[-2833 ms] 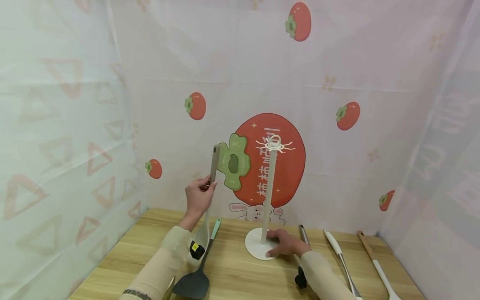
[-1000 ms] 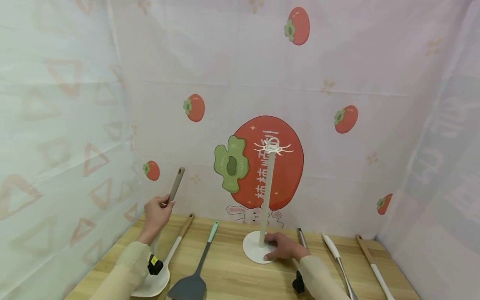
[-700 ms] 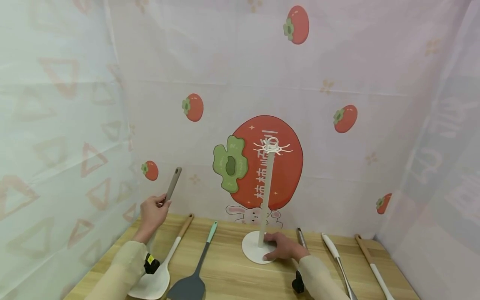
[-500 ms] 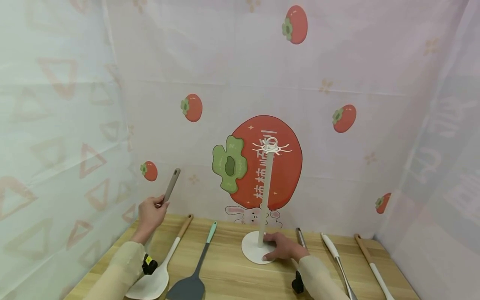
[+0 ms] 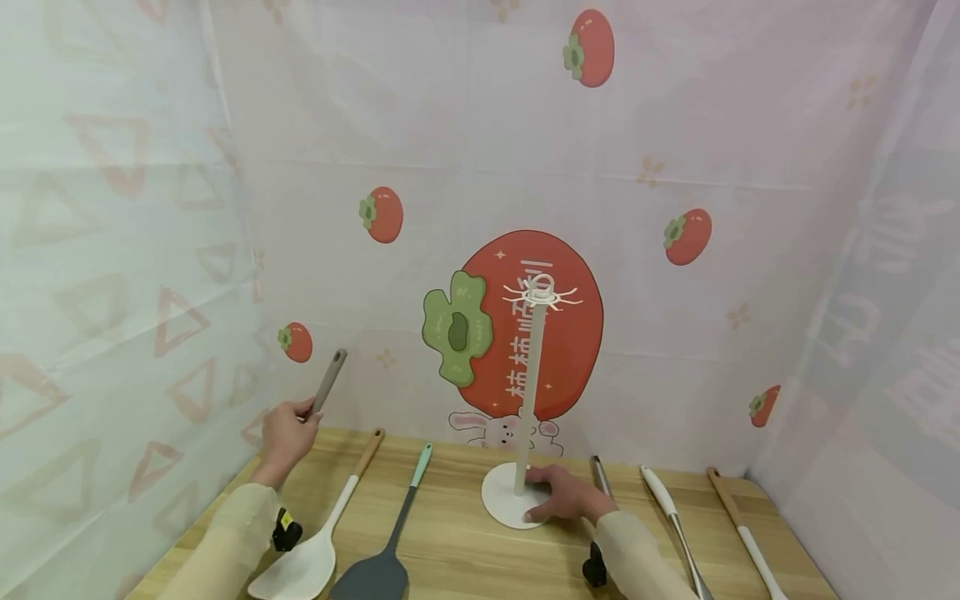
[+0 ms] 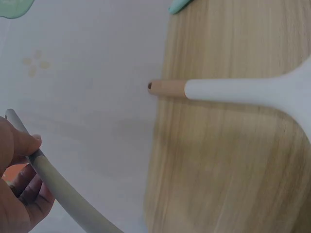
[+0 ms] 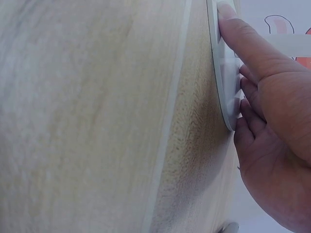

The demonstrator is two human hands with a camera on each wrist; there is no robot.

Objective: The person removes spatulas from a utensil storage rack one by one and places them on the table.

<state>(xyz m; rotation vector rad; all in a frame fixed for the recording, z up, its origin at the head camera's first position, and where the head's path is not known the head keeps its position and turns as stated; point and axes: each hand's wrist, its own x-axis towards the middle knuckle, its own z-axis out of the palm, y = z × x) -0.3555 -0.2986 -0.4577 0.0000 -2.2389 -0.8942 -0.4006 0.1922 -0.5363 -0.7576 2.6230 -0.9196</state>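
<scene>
Grey utensil handle (image 5: pixel 327 382) pinched by left hand (image 5: pixel 283 435), tilted above bench's far-left corner (image 5: pixel 330 437). Stand base (image 5: pixel 501 504), mid-bench, pressed by flat-fingered right hand (image 5: pixel 564 493), seemingly for steadiness. White spatula (image 5: pixel 315 546) laid alongside.

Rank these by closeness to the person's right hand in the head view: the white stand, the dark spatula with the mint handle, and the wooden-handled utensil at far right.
From the right hand:
1. White stand, its base under the fingers.
2. Dark spatula, left of the stand.
3. Wooden-handled utensil, by the table's right edge.
</scene>
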